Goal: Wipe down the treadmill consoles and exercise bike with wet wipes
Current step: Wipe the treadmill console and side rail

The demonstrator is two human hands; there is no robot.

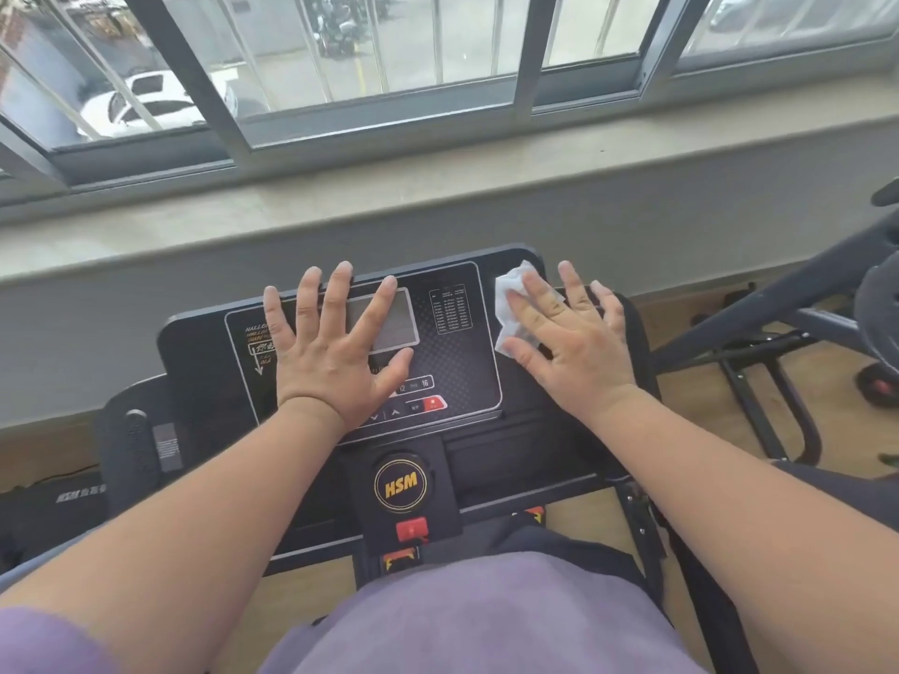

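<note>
The person is leaning over the treadmill console (452, 342), with both hands lying flat on its dark panel. The right hand (569, 342) is pressing a crumpled white wet wipe (511, 294) against the far right corner of the console, just right of the small printed chart; its fingers are spread and nearly straight, so the grip is wide open and pinning the wipe rather than closing round it. The left hand (331, 347) is resting, fingers splayed, across the grey display (399, 323), its grip likewise open and holding nothing.

The wipe is looking thin, limp and damp: it is likely weighing almost nothing and bunching or sliding under the palm, so it is best held down with flat fingers across its middle, or pinched at a folded edge to move it. The console is looking rigid and glossy, probably slick once wet; the red button (434, 403) and the display may be wanting lighter pressure. An exercise bike frame (778, 304) is standing at the far right.
</note>
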